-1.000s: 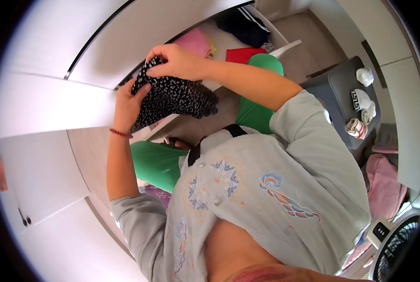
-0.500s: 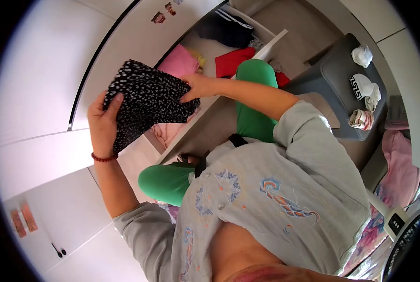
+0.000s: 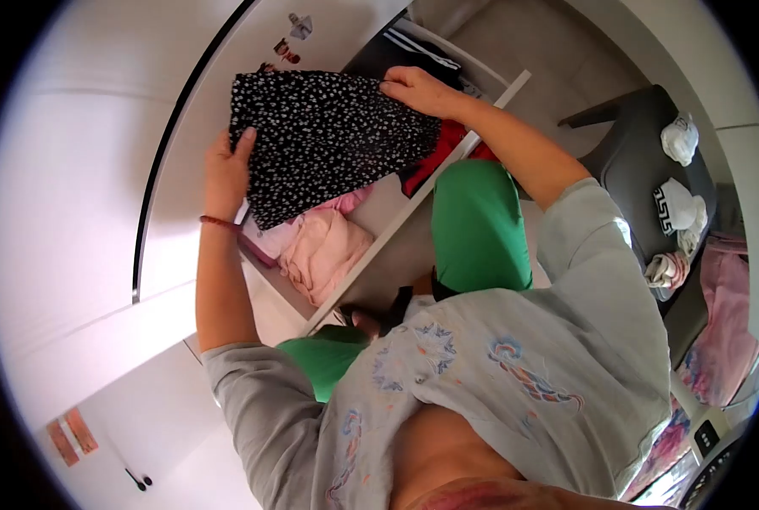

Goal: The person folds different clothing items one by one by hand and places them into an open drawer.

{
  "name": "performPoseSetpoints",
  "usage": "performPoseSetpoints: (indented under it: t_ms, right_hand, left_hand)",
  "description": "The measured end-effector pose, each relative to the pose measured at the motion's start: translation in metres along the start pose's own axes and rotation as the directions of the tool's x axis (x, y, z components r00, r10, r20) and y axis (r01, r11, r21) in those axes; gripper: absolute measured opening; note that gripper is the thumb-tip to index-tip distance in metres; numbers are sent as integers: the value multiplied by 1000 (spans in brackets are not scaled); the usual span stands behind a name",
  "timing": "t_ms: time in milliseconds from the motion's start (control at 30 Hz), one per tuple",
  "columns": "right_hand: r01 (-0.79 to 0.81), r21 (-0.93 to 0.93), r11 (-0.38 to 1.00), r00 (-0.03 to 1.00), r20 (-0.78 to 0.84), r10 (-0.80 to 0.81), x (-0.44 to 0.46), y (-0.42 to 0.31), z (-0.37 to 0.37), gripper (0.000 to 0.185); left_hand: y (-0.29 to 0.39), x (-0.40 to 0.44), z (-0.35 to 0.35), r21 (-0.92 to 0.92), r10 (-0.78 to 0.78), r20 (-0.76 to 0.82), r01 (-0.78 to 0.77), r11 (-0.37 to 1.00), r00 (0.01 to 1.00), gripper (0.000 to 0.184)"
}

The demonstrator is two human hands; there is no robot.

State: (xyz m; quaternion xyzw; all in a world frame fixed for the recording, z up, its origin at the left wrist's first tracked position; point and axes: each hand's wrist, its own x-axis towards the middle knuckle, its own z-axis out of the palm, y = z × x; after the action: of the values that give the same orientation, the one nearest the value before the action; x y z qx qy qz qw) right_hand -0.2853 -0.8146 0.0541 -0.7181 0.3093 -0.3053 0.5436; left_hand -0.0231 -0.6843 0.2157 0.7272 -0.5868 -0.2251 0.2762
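A black garment with a small white floral print is stretched out between my hands, above an open white drawer; its exact kind cannot be made out. My left hand, with a red bead bracelet at the wrist, pinches the left edge, thumb on top. At the upper right corner, my right hand grips the cloth between thumb and fingers. Below the garment in the drawer lie a crumpled peach cloth and, partly hidden, a red cloth. Dark clothing with white stripes sits at the drawer's far end.
To the right stands a dark grey chair bearing a white balled cloth, a black-and-white patterned bundle and a striped roll. Pink fabric lies beyond. White cabinet fronts border the left; my green-trousered knees flank the drawer.
The black floral garment has been spread wider and flatter, my right hand moving away to the right. The view has shifted, and more of the peach cloth shows.
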Motion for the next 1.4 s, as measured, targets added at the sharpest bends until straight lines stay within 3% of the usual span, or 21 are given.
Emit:
performPoseSetpoints:
  t_ms: [67,133,367,500,533,700,733,800,833,867,933,967,1100,1133,1167,1200,1233,1267,1300,1367,1400]
  right_hand:
    - [36,-112,993,998,56,-30,21,-26,47,27]
    - [-16,-275,961,997,72,37,43,-14,64,26]
    - [-270,-455,849,936,81,342,103,3,114,24]
    - [-297,-578,760,926,20,377,108,-31,129,27]
    - [-291,-534,794,899,131,417,136,4,132,27]
    - [-376,-462,804,819,241,521,159,8,138,31]
    - [-387,-453,803,815,240,528,160,12,135,31]
    - [-449,-364,816,817,203,540,161,24,128,32]
    - [-495,-296,817,793,230,564,159,30,125,34]
    - [-497,-293,817,793,230,564,157,34,123,34]
    - [-537,-234,810,797,174,579,150,41,127,32]
    - [-472,-199,859,866,76,494,144,59,135,29]
    - [-360,-184,915,909,153,389,151,53,130,30]
    - [-369,-179,912,907,146,395,151,56,133,30]
    - [-399,-62,915,908,109,404,152,58,137,29]
    - [-417,56,907,908,74,413,154,56,140,28]
    - [-386,14,923,921,60,384,152,57,140,26]
    - [-387,16,922,920,62,386,151,57,146,26]
    - [-315,-18,949,948,31,315,151,58,150,26]
    - [-222,25,975,973,-52,223,153,67,160,24]
    - [-222,24,975,974,-48,223,157,69,161,24]
  left_hand:
    - [-61,-23,-28,-85,-33,-72,26,996,997,30]
    - [-94,-13,-23,17,-147,-67,149,989,987,31]
    - [-200,8,3,-133,-51,-69,41,990,996,31]
    - [-230,5,21,85,-101,-9,101,991,995,33]
    - [-234,13,36,207,-288,41,274,939,957,34]
    - [-293,22,82,407,-309,25,273,872,951,29]
    - [-287,24,85,46,-487,20,486,873,873,28]
    - [-274,34,95,-289,-640,87,635,717,763,27]
    - [-266,38,103,-591,-778,75,656,469,624,27]
    - [-262,42,109,-825,-875,127,539,168,467,27]
    - [-268,47,113,-812,-862,98,541,220,497,31]
    - [-274,52,114,-797,-847,75,543,267,526,37]
    - [-299,62,121,-831,-882,-83,456,318,464,41]
    - [-293,64,118,-120,-736,-277,738,665,618,39]
    - [-288,66,117,675,-524,-243,531,513,816,38]
    - [-302,67,125,676,-523,-241,528,514,818,38]
    - [-323,69,140,278,-396,-416,529,802,819,36]
    - [-338,67,146,-153,-348,-596,324,934,723,36]
    - [-326,70,146,-151,-349,-597,325,933,723,36]
    - [-287,78,144,-82,-98,-692,57,995,715,33]
    - [-296,81,146,-83,-101,-694,60,995,713,33]
